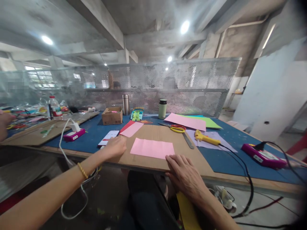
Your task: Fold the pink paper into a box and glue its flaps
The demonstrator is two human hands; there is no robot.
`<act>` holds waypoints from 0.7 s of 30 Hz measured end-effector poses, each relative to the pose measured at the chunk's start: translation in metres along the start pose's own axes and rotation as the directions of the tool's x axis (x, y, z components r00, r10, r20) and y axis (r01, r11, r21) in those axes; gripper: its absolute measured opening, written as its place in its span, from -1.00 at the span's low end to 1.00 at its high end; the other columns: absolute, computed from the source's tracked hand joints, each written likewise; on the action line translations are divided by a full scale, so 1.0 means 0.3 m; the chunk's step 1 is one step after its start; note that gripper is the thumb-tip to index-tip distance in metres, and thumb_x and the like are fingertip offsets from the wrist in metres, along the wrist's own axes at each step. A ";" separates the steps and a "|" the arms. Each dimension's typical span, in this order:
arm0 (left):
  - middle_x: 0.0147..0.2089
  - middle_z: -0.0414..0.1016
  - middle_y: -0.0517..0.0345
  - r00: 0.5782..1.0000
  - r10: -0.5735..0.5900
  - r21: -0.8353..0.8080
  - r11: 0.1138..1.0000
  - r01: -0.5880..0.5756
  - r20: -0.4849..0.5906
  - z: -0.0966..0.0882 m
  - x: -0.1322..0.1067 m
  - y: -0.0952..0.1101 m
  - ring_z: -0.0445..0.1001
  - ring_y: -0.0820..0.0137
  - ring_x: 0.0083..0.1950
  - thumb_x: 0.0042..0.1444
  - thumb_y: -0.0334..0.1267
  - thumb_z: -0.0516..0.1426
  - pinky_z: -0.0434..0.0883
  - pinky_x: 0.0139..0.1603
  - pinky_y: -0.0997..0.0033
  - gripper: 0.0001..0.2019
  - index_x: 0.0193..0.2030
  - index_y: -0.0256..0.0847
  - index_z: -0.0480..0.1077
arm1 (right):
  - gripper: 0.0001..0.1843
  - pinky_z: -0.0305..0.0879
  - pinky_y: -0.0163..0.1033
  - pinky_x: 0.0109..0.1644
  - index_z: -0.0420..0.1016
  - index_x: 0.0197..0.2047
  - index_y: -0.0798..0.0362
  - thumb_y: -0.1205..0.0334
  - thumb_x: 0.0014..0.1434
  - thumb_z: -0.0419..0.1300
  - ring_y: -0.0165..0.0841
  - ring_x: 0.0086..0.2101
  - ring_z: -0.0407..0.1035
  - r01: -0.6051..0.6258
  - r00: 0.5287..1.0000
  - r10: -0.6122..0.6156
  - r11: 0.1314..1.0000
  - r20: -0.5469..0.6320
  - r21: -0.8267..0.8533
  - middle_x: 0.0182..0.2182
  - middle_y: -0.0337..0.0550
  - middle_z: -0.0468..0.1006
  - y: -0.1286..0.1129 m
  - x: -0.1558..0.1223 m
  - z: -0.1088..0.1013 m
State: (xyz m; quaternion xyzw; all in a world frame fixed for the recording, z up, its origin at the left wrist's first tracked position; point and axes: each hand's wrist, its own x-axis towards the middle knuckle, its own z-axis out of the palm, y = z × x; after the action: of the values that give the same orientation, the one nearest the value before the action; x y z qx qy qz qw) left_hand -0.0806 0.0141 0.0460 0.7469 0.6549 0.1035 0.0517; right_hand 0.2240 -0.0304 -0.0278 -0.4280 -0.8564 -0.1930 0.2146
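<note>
A creased pink paper sheet (152, 148) lies flat on a brown cardboard sheet (199, 163) in front of me. My right hand (183, 167) rests at the board's near edge, fingers lying flat, with the index fingertip at the sheet's lower right corner. To the left, my left hand (117, 147) is closed on the cardboard, beside a lit phone (108, 138); whatever its curled fingers may hold is hidden. Just beyond that hand, a smaller pink piece (131, 129) overlaps a red paper (126, 127).
Scissors (177, 128), a metal blade (188, 141) and a yellow corded glue gun (206, 138) lie on the right. Purple power strips (74, 134) (263, 156) sit at both sides. Behind stand a small carton (112, 117), a steel flask (126, 105) and a green bottle (162, 109). Another person's hand (5, 123) shows far left.
</note>
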 end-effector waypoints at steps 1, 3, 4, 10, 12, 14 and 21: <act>-0.08 0.48 -0.17 0.997 0.014 0.022 1.000 -0.013 -0.081 0.009 -0.020 0.024 0.39 0.10 0.05 0.12 -0.33 0.04 0.30 0.00 0.20 -0.79 -0.17 -0.32 0.45 | -0.49 0.22 -0.04 -0.01 0.29 0.18 0.01 0.23 0.17 0.28 -0.13 -0.08 0.31 -0.002 1.000 0.002 1.000 -0.002 0.001 0.00 -0.05 0.46 0.000 0.000 0.004; 0.18 0.36 -0.26 0.949 0.217 0.080 0.976 -0.204 -0.229 0.045 -0.062 0.080 0.24 0.04 0.25 0.23 -0.19 0.03 0.17 0.23 0.05 -0.66 0.07 -0.30 0.39 | -0.47 0.23 -0.05 -0.02 0.30 0.17 0.01 0.25 0.15 0.30 -0.13 -0.08 0.32 -0.002 1.000 0.002 1.000 -0.013 -0.003 0.00 -0.06 0.46 0.003 0.000 0.013; 0.28 0.28 -0.20 0.896 0.379 0.085 0.926 -0.369 -0.233 0.071 -0.079 0.108 0.17 0.06 0.32 0.23 -0.08 0.07 0.12 0.31 0.05 -0.57 0.16 -0.24 0.35 | -0.46 0.24 -0.05 -0.03 0.30 0.17 0.01 0.25 0.14 0.31 -0.14 -0.09 0.33 0.002 1.000 -0.002 1.000 -0.024 -0.011 -0.01 -0.06 0.47 0.006 -0.001 0.018; 0.43 0.11 -0.07 0.785 0.611 0.005 0.790 -0.614 -0.099 0.222 -0.099 0.158 0.04 0.06 0.44 0.15 0.28 0.02 0.01 0.40 -0.03 -0.27 0.38 -0.02 0.14 | -0.56 0.27 -0.07 -0.08 0.33 0.12 0.01 0.17 0.19 0.26 -0.16 -0.15 0.38 0.077 0.992 -0.087 0.992 -0.094 -0.099 -0.09 -0.07 0.52 0.028 0.001 0.025; 0.43 0.10 -0.05 0.792 0.601 -0.012 0.796 -0.605 -0.111 0.243 -0.092 0.148 0.05 0.07 0.44 0.13 0.30 0.03 0.02 0.40 -0.05 -0.25 0.39 0.02 0.11 | -0.65 0.26 -0.02 -0.04 0.37 0.07 0.01 0.13 0.23 0.22 -0.15 -0.15 0.40 0.076 0.989 -0.094 0.986 -0.117 -0.145 -0.11 -0.05 0.54 0.011 0.016 0.019; 0.43 0.11 -0.02 0.791 0.596 -0.022 0.797 -0.604 -0.137 0.251 -0.088 0.142 0.05 0.06 0.44 0.09 0.33 0.05 0.02 0.40 -0.06 -0.23 0.38 0.05 0.13 | -0.67 0.23 0.04 0.03 0.41 0.01 0.02 0.07 0.23 0.22 -0.08 -0.08 0.39 0.051 0.984 -0.080 0.983 -0.160 -0.176 -0.08 0.01 0.54 -0.025 0.043 0.016; 0.41 0.15 -0.04 0.801 0.572 -0.065 0.805 -0.589 -0.173 0.271 -0.091 0.158 0.05 0.11 0.43 0.14 0.17 0.11 -0.02 0.42 -0.03 -0.33 0.33 -0.07 0.18 | -0.66 0.33 -0.05 -0.14 0.41 -0.03 0.07 -0.02 0.31 0.08 -0.16 -0.24 0.42 0.043 0.969 -0.056 0.997 -0.239 -0.059 -0.23 0.00 0.54 -0.136 0.114 0.069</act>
State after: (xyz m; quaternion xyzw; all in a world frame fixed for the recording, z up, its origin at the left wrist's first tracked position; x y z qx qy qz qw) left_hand -0.0199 -0.0147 -0.0255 0.8978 0.3892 0.2059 0.0126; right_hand 0.1680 -0.0204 -0.0328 -0.3854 -0.8292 -0.2713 0.3004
